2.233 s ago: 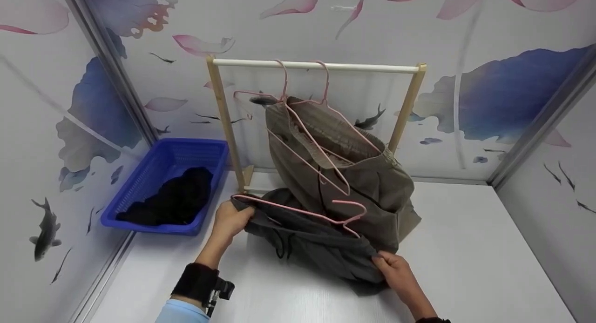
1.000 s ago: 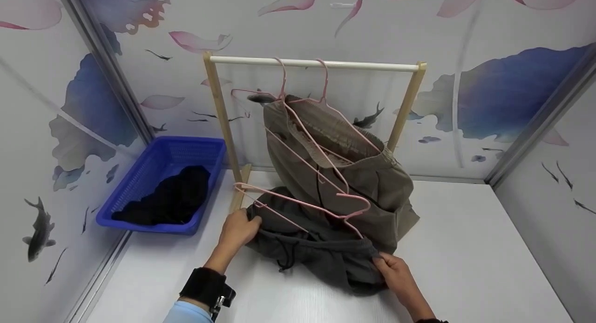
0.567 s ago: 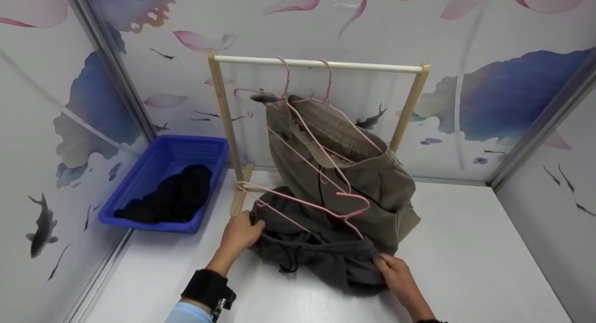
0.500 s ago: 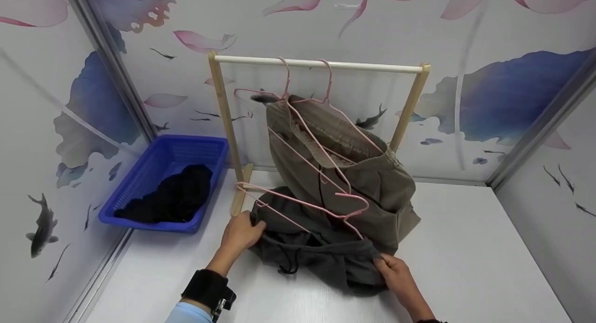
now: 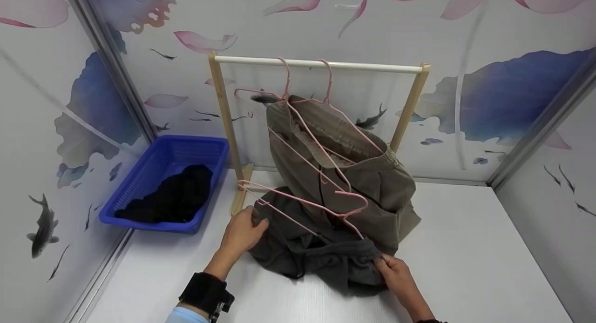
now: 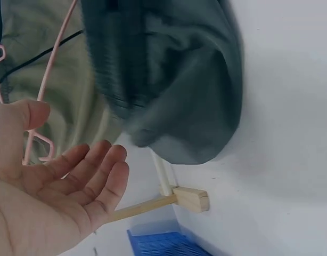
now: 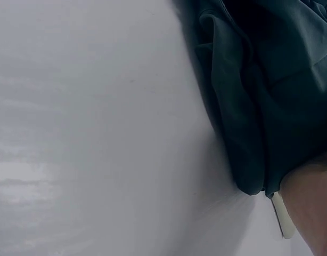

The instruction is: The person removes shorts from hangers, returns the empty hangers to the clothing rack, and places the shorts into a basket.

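Note:
Dark grey drawstring pants point(image 5: 326, 265) lie bunched low over the white table, their waistband slack. My right hand point(image 5: 396, 272) pinches the waistband at its right end; in the right wrist view the fingers are hidden by the cloth. At the other end, my left hand point(image 5: 242, 232) is beside the pants. The left wrist view shows that hand point(image 6: 57, 197) palm up, fingers loosely bent and apart from the grey cloth point(image 6: 190, 96). A pink hanger point(image 5: 344, 216) has its right arm inside the waistband, while its left arm sticks out bare above the left hand.
Behind stands a rack with a white rail point(image 5: 372, 67) and wooden posts. Brown pants point(image 5: 382, 188) hang from it on two pink hangers, close behind the grey pants. At left, a blue basket point(image 5: 158, 227) holds a black garment point(image 5: 172, 197). Printed walls enclose the table point(image 5: 465, 248).
The waistband's left end has slipped off the hanger's left arm, and the left hand has let go of it. The cloth has slackened and sagged. The right hand has stayed in place.

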